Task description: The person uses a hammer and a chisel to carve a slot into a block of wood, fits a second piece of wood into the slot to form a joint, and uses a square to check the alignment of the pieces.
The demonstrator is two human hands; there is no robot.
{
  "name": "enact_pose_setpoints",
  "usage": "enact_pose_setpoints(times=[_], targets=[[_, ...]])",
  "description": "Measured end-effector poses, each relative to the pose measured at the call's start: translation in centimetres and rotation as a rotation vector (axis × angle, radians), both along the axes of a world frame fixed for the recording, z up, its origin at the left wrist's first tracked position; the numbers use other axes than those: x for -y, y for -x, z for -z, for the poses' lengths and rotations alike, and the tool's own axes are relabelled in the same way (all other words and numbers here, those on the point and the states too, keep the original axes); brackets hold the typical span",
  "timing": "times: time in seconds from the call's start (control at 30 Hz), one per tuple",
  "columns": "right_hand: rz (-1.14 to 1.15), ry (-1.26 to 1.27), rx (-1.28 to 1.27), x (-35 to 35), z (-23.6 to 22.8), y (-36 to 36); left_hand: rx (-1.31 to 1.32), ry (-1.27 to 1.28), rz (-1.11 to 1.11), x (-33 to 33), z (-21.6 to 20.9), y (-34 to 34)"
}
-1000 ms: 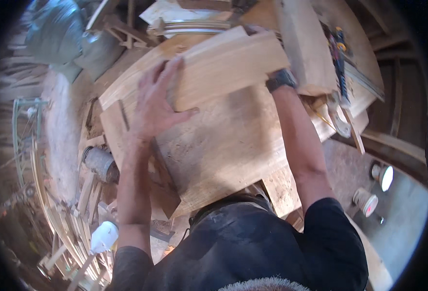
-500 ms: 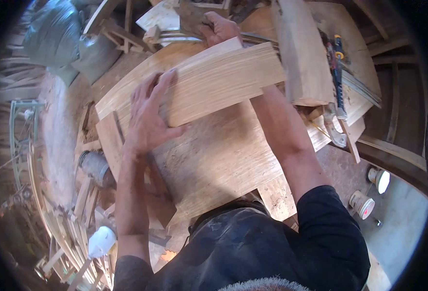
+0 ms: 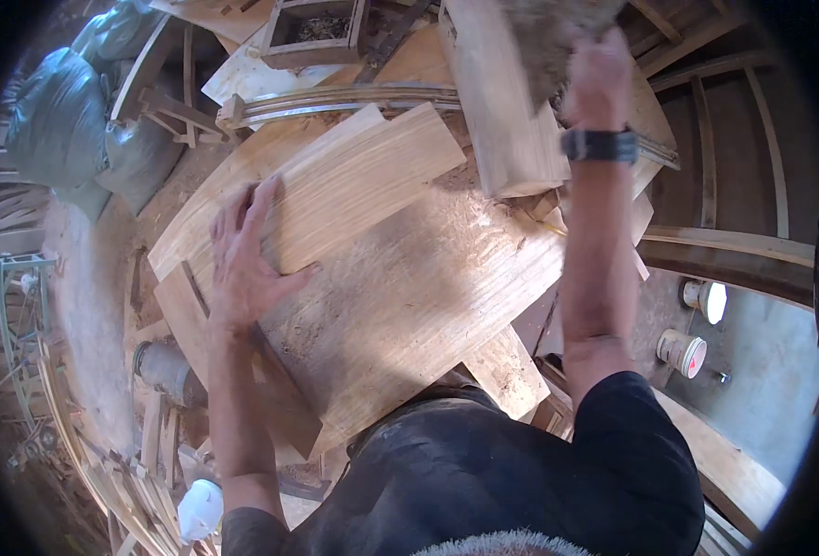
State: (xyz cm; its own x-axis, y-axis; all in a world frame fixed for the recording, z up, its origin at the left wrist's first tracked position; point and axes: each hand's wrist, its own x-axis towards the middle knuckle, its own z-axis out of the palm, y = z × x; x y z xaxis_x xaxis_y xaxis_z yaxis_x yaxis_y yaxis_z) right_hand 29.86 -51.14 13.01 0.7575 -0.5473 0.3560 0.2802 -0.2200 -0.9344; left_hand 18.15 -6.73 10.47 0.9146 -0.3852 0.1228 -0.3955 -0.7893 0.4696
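Pale wooden block (image 3: 363, 176) lies toward the far side of the sawdust-strewn desk (image 3: 409, 306). Hands well apart: left hand (image 3: 247, 264) spread over the block's left end, thumb out; right hand (image 3: 599, 83) blurred at a grey-brown piece (image 3: 553, 46), and I cannot tell whether it grips. Thick timber (image 3: 502, 111) between block and right hand. Stuffed bags (image 3: 62, 120) far left.

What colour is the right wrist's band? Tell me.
The wristband is dark, nearly black; the head view shows it best.
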Motion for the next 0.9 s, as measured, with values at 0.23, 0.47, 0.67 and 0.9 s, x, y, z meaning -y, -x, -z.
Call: enact_pose_setpoints(times=[0.23,0.47,0.67,0.9], targets=[[0.284,0.908,-0.705,23.7,8.1,-5.8,-0.038,-0.113,0.048,2.2,1.1,-0.8],[0.059,0.778,-0.708,9.2,4.4,-5.4,-0.055,-0.173,-0.019,0.7,1.5,0.1],[-0.161,1.443,-0.576,-1.4,5.4,-1.0,-0.038,-0.129,0.030,1.8,1.8,-0.8],[-0.060,0.946,-0.790,-1.8,5.2,-0.6,0.002,-0.105,0.036,0.8,2.2,-0.5]])
